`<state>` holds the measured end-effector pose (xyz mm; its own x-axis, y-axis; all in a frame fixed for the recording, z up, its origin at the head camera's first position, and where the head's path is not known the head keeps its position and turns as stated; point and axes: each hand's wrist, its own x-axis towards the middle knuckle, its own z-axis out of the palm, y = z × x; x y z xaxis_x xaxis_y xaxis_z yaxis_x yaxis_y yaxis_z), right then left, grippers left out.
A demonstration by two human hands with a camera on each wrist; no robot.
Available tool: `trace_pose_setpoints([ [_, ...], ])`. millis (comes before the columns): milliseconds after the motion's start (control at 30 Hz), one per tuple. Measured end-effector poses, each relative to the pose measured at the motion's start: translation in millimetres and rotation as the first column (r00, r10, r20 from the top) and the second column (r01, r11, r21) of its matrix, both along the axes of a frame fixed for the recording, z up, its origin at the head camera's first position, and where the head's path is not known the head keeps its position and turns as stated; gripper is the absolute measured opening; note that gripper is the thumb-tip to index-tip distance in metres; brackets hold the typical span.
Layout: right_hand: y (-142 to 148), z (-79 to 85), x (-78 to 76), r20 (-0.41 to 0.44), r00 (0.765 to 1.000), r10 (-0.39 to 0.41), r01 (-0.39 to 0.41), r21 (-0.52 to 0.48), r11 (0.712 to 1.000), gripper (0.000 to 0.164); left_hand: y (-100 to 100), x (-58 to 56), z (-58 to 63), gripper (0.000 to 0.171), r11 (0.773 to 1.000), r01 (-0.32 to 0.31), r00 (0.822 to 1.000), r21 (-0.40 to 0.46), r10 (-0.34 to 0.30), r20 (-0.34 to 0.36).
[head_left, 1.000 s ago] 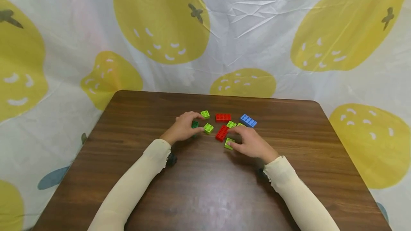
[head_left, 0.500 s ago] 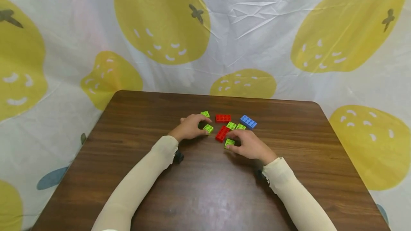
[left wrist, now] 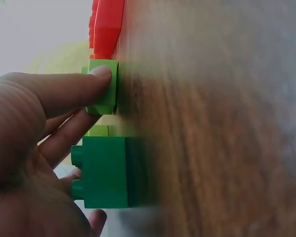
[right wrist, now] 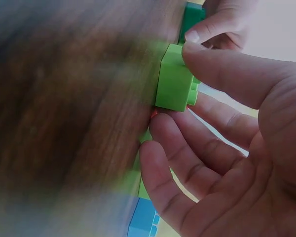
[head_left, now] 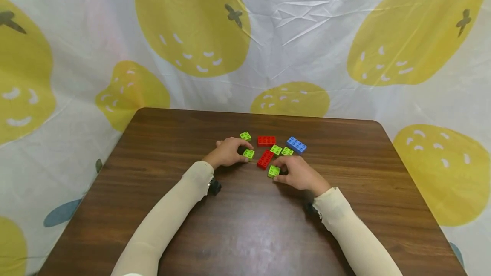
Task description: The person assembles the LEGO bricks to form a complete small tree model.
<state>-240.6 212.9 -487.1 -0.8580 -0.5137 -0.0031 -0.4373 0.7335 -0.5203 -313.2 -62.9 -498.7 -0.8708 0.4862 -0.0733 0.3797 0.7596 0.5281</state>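
My left hand (head_left: 228, 152) pinches a light green toy brick (head_left: 249, 153), thumb on its near side, fingers behind it. Under the left palm stands a dark green brick (left wrist: 105, 172), hidden from the head view. To the right, my right hand (head_left: 301, 174) has thumb and fingertips on opposite sides of another light green brick (head_left: 273, 171), which it pinches at the table surface; studs face up on both. Between the two hands lies a red brick (head_left: 265, 159), angled. In the right wrist view the right hand's other fingers (right wrist: 160, 168) curve loosely beside the brick.
Beyond the hands lie a second red brick (head_left: 266, 141), a blue brick (head_left: 296, 144) and light green bricks (head_left: 276, 150), with one more light green brick (head_left: 245, 136) at the back left. The brown wooden table (head_left: 238, 233) ends at a lemon-patterned curtain (head_left: 299, 54).
My left hand has moved right, from beside the dark green brick, and closed on the light green one. The right thumb has come down to its brick's near side; that brick has turned slightly.
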Motion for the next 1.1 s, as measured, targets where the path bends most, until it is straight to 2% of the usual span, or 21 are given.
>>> trace_pose_setpoints([
  [233, 0, 1.8, 0.1, -0.015, 1.0, 0.004, -0.004, 0.011, 1.0, 0.034, -2, 3.9, 2.6, 0.041, 1.0, -0.008, 1.0, 0.029, 0.008, -0.014],
  [500, -2, 6.8, 3.7, -0.051, 0.999, 0.008, -0.009, -0.018, 1.0, 0.034, -8, 15.2, 12.1, 0.04, 0.998, 0.005, 0.998, 0.069, -0.001, -0.058],
  [833, -7, 10.1, 10.3, -0.103, 0.995, 0.011, -0.018, -0.071, 0.997, 0.037, -14, 35.4, 19.2, 0.038, 0.977, 0.084, 0.996, 0.194, -0.082, -0.019],
  [1100, -11, 9.6, 15.8, -0.17, 0.985, 0.03, -0.055, -0.145, 0.988, 0.035, -11, 46.0, 15.4, 0.04, 0.966, 0.139, 0.989, 0.216, -0.147, 0.021],
])
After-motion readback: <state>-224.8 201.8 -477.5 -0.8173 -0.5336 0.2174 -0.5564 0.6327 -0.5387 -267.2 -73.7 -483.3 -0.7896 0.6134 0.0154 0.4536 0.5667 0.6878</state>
